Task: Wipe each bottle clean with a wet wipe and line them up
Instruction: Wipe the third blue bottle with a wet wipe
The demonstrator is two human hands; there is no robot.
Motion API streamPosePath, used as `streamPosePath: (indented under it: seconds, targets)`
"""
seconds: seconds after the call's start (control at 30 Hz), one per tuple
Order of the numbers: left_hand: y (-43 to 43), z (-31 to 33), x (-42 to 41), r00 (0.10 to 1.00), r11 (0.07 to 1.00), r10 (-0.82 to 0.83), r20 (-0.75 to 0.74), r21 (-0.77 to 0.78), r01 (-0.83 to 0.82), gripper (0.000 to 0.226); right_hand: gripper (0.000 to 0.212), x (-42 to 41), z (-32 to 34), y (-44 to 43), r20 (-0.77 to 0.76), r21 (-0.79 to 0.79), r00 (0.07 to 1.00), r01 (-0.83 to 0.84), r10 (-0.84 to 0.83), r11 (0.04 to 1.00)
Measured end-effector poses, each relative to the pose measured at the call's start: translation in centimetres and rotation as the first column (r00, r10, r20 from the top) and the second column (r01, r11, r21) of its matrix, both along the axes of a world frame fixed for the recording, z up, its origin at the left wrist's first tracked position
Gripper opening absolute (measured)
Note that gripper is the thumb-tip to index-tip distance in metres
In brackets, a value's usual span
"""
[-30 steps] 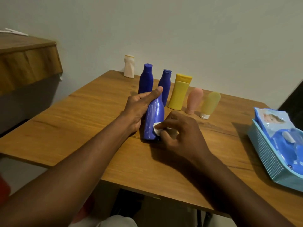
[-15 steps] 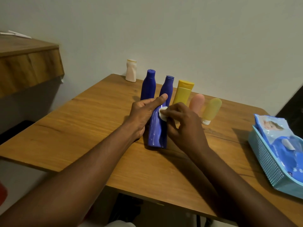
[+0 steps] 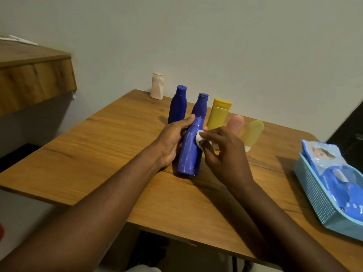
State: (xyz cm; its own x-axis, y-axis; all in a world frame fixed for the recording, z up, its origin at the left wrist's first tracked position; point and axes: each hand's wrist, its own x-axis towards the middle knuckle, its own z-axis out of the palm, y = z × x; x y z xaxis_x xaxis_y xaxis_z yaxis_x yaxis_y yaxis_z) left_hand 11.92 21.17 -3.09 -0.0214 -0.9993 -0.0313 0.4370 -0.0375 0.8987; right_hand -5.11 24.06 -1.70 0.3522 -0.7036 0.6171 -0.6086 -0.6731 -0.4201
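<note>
The bench (image 3: 98, 154) carries a row of bottles (image 3: 218, 114) just beyond the fingers (image 3: 188, 120), and a blue bottle (image 3: 189, 154), base down, between both hands. The left hand (image 3: 170, 140) grips its side, fingers curled round it. The right hand (image 3: 225, 154) pinches a wipe (image 3: 199, 139) against its shoulder.

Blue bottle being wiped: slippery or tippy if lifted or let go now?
Probably slippery: the blue bottle shows glossy wet streaks below the wet wipe. Likely tippy: it is tall with a narrow base, and the left hand steadies it. Seems stiff: no denting visible under the grip.
</note>
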Motion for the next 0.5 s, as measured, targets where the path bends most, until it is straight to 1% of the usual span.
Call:
streamPosePath:
  seconds: [0.1, 0.17, 0.27, 0.37, 0.47, 0.5]
  targets:
    - [-0.2, -0.1, 0.1, 0.999, 0.999, 0.033, 0.011, -0.002, -0.033, 0.036, 0.028, 0.8, 1.6, -1.5, 0.063, -0.005, 0.996, 0.059, -0.059, 0.998]
    - [-0.2, 0.0, 0.1, 0.999, 0.999, 0.039, 0.033, -0.025, -0.038, 0.038, 0.026, 1.2, 2.5, -2.1, 0.07, -0.019, 0.995, 0.07, -0.068, 0.997]
    - [-0.3, -0.1, 0.3, 0.998, 0.999, 0.04, 0.052, -0.038, -0.038, 0.04, 0.028, 1.2, 2.1, -1.5, 0.008, -0.052, 1.0, 0.03, -0.03, 0.998]
    - [-0.4, -0.3, 0.4, 0.997, 0.998, 0.052, 0.048, -0.033, -0.05, 0.04, 0.032, 0.3, 0.4, 0.6, -0.063, -0.072, 0.996, -0.075, 0.07, 0.995]
    - [-0.3, -0.1, 0.2, 0.997, 0.997, 0.068, 0.038, -0.029, -0.066, 0.045, 0.046, -0.5, -0.5, 2.1, -0.134, -0.056, 0.985, -0.119, 0.11, 0.991]
    - [-0.2, -0.1, 0.2, 0.997, 0.998, 0.062, 0.039, -0.03, -0.06, 0.045, 0.045, -0.5, -0.4, 2.1, -0.132, -0.059, 0.986, -0.112, 0.104, 0.992]
